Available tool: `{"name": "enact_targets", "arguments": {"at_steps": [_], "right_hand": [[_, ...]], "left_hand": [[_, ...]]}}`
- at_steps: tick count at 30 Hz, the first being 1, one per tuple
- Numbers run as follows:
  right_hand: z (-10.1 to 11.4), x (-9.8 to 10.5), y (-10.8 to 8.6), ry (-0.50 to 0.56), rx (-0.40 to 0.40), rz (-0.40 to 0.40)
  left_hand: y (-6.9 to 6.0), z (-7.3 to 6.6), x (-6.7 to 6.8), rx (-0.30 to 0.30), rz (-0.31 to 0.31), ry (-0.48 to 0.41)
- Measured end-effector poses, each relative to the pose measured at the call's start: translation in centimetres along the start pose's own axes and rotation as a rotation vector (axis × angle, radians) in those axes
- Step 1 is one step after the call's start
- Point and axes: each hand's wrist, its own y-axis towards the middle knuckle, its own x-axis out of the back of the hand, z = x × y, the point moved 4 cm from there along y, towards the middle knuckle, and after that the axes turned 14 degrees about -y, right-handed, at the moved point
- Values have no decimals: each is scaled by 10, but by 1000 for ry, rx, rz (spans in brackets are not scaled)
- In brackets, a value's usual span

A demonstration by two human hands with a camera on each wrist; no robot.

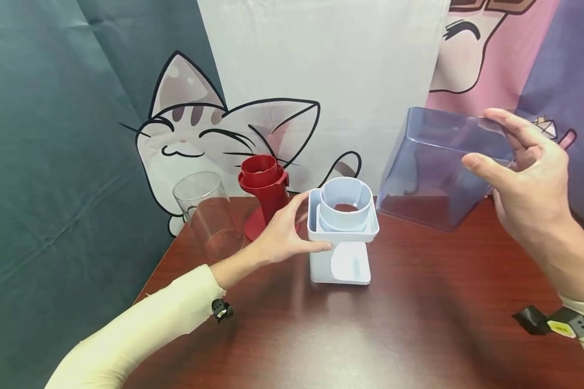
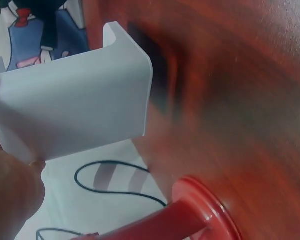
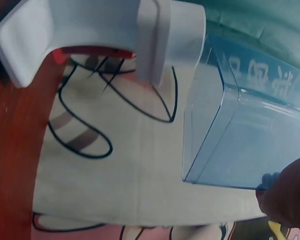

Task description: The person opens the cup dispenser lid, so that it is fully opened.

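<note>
My left hand (image 1: 284, 232) grips the left side of a white dispenser base (image 1: 340, 236), thumb toward the front. This base has a round collar in a square rim and a flat foot; whether the foot touches the table is unclear. In the left wrist view the white base (image 2: 80, 100) shows its smooth back. My right hand (image 1: 530, 167) pinches a clear bluish square container (image 1: 438, 167) by its right end, thumb on one face and fingers over another. The container hangs tilted above the table, right of the base. In the right wrist view, pale characters mark the container (image 3: 250, 130).
A red dispenser base (image 1: 270, 189) with a round foot stands behind my left hand. Left of it a clear cylinder (image 1: 209, 216) stands near the table's left edge. The brown table (image 1: 394, 335) meets a cartoon-printed cloth (image 1: 331, 65) at the back.
</note>
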Motion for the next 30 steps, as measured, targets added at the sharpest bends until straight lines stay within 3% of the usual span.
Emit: {"name": "enact_targets", "arguments": {"at_steps": [7, 15, 21, 30], "right_hand": [[-17, 16, 5, -42, 6, -46], [-51, 31, -1, -147, -66, -14], [-75, 40, -4, -286, -105, -10], [-113, 55, -9, -529, -170, -27]], "left_hand": [[21, 1, 11, 2, -73, 38], [42, 8, 15, 25, -106, 57], [53, 22, 16, 71, -131, 8], [70, 41, 16, 113, -148, 30]]}}
